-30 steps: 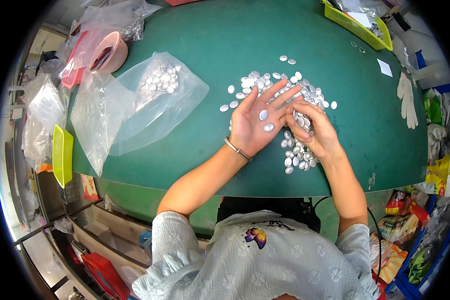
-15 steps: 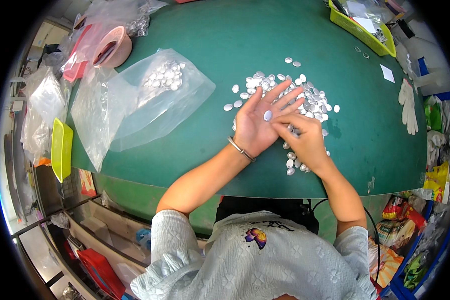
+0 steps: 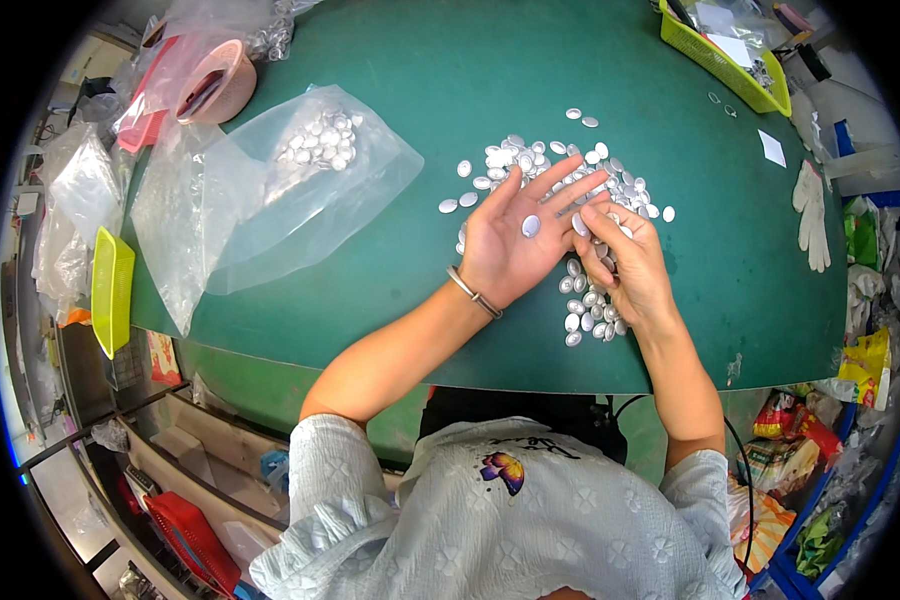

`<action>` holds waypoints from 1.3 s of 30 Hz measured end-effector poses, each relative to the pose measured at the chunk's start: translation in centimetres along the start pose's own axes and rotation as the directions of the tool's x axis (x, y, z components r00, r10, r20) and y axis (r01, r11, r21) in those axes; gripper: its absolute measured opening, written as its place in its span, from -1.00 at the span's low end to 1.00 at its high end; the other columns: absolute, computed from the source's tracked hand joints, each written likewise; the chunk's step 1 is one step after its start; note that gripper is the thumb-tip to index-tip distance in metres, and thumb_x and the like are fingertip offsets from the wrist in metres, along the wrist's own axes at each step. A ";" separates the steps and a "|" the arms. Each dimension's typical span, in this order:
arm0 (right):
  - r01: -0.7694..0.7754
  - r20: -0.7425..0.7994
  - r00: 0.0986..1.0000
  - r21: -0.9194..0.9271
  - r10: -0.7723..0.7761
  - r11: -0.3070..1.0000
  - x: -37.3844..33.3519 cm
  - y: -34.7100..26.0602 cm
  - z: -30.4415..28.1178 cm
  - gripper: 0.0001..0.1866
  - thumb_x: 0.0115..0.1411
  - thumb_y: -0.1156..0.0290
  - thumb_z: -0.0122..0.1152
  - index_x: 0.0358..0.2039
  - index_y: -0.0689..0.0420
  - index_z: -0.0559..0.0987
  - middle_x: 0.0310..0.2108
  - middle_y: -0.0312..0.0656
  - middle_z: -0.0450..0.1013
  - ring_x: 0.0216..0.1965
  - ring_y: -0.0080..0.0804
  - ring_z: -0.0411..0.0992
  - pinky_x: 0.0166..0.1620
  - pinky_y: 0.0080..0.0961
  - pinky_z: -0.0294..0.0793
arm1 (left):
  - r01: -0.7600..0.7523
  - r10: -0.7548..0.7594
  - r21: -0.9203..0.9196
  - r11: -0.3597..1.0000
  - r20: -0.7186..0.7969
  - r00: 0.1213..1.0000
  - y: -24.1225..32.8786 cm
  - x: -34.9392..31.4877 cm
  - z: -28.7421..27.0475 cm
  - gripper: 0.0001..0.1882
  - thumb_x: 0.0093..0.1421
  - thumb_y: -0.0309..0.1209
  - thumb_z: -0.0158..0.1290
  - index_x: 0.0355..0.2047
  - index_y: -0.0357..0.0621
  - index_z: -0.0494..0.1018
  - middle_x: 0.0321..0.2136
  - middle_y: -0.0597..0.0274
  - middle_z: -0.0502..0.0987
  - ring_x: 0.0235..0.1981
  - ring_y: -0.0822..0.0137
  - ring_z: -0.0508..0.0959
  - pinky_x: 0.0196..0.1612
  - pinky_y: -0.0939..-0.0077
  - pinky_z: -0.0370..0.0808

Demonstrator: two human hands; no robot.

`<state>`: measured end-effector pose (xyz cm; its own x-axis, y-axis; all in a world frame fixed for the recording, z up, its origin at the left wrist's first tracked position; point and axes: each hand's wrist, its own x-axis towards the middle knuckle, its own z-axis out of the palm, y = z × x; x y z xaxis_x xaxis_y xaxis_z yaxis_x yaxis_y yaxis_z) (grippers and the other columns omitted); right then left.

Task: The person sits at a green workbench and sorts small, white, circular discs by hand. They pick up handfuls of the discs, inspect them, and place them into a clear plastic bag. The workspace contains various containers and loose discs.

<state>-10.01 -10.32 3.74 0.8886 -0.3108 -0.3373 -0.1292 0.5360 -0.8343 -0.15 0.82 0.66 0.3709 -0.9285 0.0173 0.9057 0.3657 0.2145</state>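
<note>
My left hand (image 3: 510, 240) is held palm up with its fingers stretched out and spread. On its palm lies one small oval silver disc (image 3: 531, 226). Close beside it, my right hand (image 3: 625, 255) pinches another oval silver disc (image 3: 580, 225) between thumb and fingers. Both hands are over a loose pile of the same discs (image 3: 515, 155) on the green table (image 3: 410, 60). Several more discs (image 3: 598, 325) lie nearer to me, below my right hand. Part of the pile is hidden behind my hands.
Left of the pile lies a clear plastic bag (image 3: 360, 210) with many discs inside. A pink basket (image 3: 232, 90) stands behind it, and a yellow-green tray (image 3: 113, 290) is at the table's left edge. On the right are a filled yellow-green basket (image 3: 720, 62) and white gloves (image 3: 812, 215).
My right hand has turned and drawn slightly away from the left palm, now showing a disc in its pinch. The disc on the left palm stays there.
</note>
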 end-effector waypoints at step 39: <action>0.227 -0.022 0.973 -0.032 -0.228 0.973 -0.1 0.7 1.9 -0.81 0.29 0.35 -0.08 -0.41 0.18 0.39 -0.56 -0.26 0.33 -0.72 -0.68 0.16 -0.68 -0.77 0.00 | -0.077 0.077 0.007 0.997 -0.216 0.973 -3.8 -0.8 -0.8 -0.58 0.30 -0.13 -0.31 -0.05 -0.20 0.27 -0.27 0.14 0.43 -0.25 0.25 0.45 -0.09 0.27 0.38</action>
<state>-9.29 -8.43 4.05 0.8850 -0.4416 -0.1477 0.0619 0.4260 -0.9026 -3.75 0.27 -0.98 0.4750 -0.8619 -0.1776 0.8729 0.4360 0.2190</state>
